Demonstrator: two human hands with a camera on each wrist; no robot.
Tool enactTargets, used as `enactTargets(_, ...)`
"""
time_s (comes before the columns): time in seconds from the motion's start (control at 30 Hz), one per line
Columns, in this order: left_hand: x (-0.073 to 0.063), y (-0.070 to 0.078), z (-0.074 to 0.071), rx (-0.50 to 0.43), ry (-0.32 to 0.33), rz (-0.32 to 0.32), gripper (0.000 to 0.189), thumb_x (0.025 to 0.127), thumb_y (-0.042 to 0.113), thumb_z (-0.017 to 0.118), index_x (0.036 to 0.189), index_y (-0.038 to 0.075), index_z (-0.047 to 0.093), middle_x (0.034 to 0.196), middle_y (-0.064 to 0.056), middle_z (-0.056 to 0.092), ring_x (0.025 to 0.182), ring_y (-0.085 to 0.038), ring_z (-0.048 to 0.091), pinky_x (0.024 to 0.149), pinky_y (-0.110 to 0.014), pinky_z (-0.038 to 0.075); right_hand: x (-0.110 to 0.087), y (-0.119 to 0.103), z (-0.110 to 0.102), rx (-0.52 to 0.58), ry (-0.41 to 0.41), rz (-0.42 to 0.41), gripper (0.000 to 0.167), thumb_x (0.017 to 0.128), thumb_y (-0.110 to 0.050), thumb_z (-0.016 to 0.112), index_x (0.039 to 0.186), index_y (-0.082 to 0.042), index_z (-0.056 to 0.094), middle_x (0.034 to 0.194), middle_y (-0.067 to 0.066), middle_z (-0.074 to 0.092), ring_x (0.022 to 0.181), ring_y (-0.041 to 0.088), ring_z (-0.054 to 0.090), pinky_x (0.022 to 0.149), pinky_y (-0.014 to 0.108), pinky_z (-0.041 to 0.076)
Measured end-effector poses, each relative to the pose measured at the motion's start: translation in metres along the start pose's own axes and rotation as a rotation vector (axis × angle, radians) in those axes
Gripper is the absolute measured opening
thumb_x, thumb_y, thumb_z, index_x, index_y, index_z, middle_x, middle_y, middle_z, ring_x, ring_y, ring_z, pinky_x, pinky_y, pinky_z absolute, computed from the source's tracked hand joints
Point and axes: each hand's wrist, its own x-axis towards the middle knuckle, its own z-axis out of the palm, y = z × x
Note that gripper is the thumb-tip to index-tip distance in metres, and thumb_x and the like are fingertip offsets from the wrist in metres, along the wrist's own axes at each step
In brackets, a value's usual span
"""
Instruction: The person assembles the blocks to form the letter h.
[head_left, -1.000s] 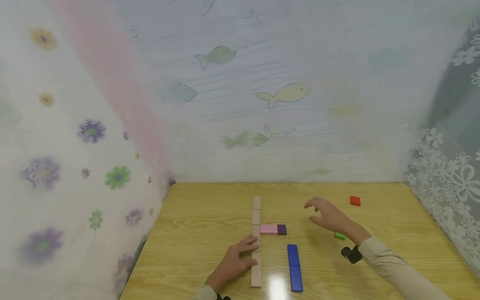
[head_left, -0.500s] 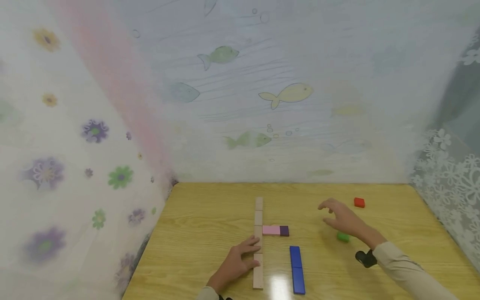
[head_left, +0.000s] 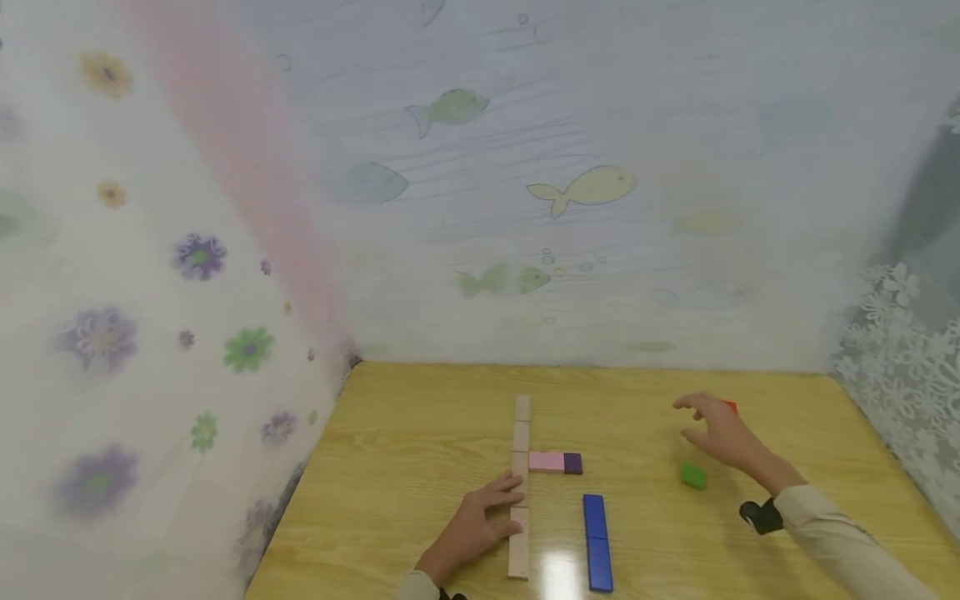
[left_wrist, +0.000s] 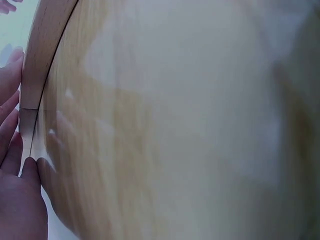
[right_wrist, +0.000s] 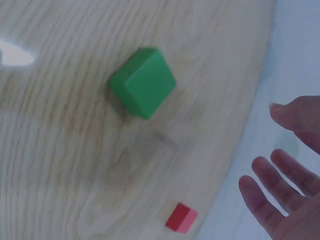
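My left hand [head_left: 476,525] rests along a straight row of plain wooden blocks [head_left: 519,554], its fingertips and thumb touching their left side and top. In the left wrist view the fingers [left_wrist: 10,142] lie against the wooden block [left_wrist: 42,55], near a joint between two blocks. My right hand [head_left: 723,433] hovers above the table, fingers spread and nothing held. Behind it a red block [head_left: 731,407] is partly hidden. Just below that hand lies a green block [head_left: 693,477]; the right wrist view shows the green block [right_wrist: 145,82] and the red block [right_wrist: 181,218] apart.
A pink block [head_left: 547,462] and a dark purple block [head_left: 573,463] extend rightward from the wooden row. Two blue blocks [head_left: 597,542] lie end to end nearer the front. A fish-patterned curtain [head_left: 600,317] borders the wooden table's [head_left: 405,433] far edge.
My right hand has moved to the right, away from the wooden row and towards the red block, now partly covering it. The left hand stays on the row. The view has shifted slightly left.
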Motion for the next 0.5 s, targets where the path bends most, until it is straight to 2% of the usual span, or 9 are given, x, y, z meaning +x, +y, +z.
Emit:
enactTargets(0.17,0.000,-0.001,-0.001,0.016,0.000,0.013,0.044,0.085,0.032,0.070,0.124,0.011,0.063,0.142,0.000,0.047,0.137,-0.022,0.032,0.110,-0.043,0.029,0.002,0.018,-0.006,-0.032,-0.004,0.024,0.038,0.082,0.001,0.066,0.117,0.007,0.055,0.112,0.028,0.052,0.088,0.042,0.056,0.064,0.046,0.052)
enactTargets(0.3,0.000,0.001,-0.002,0.021,-0.004,0.022,0.044,0.086,0.031,0.069,0.124,0.010,0.063,0.142,-0.001,0.046,0.137,-0.023,0.032,0.110,-0.043,0.030,0.003,0.033,-0.010,-0.061,0.008,0.035,0.038,0.080,0.002,0.066,0.116,0.009,0.056,0.109,0.031,0.052,0.078,0.034,0.055,0.060,0.043,0.048)
enactTargets(0.4,-0.001,0.003,-0.002,0.019,-0.005,0.020,0.044,0.086,0.029,0.070,0.124,0.009,0.063,0.142,-0.001,0.046,0.137,-0.022,0.032,0.110,-0.042,0.030,0.005,0.042,-0.014,-0.081,0.022,0.026,0.039,0.077,0.002,0.068,0.114,0.010,0.057,0.107,0.032,0.053,0.075,0.030,0.052,0.060,0.042,0.046)
enactTargets(0.5,-0.001,0.003,-0.003,0.020,-0.003,0.025,0.044,0.085,0.029,0.070,0.124,0.009,0.063,0.142,-0.001,0.046,0.137,-0.022,0.032,0.110,-0.041,0.030,0.005,0.053,-0.016,-0.096,0.022,0.024,0.039,0.077,0.002,0.070,0.112,0.010,0.057,0.106,0.032,0.054,0.078,0.033,0.055,0.064,0.045,0.048)
